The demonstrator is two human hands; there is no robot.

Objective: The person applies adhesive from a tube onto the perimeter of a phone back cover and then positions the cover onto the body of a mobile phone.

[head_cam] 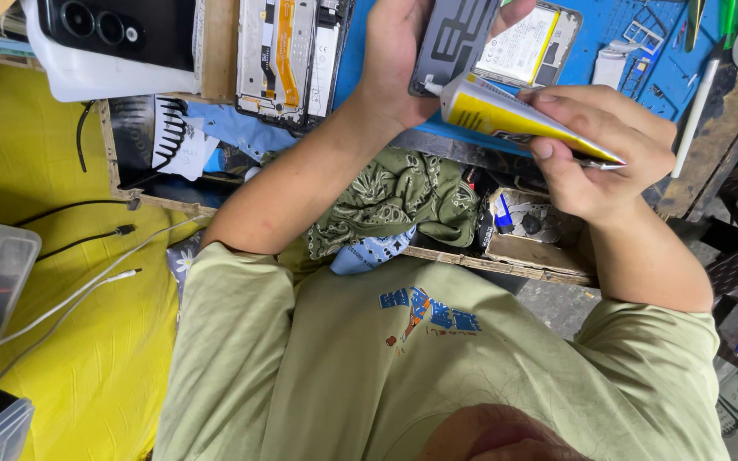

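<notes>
Your right fingers (557,145) pinch the yellow glue tube (506,115) near its crimped tail, nozzle touching the edge of the dark phone cover (454,38). Your left hand (395,60) wraps round that cover, fingers closed on it, holding it tilted above the blue mat (634,51). Squeeze lightly and keep the white tip on the rim so the bead runs thin; I can't quite tell whether glue is out yet. The cover looks grey-black with lighter ridged markings inside. Beyond it, an opened phone (527,43) lies on the counter (711,119), and a green cloth (395,196) sits below your wrists.
</notes>
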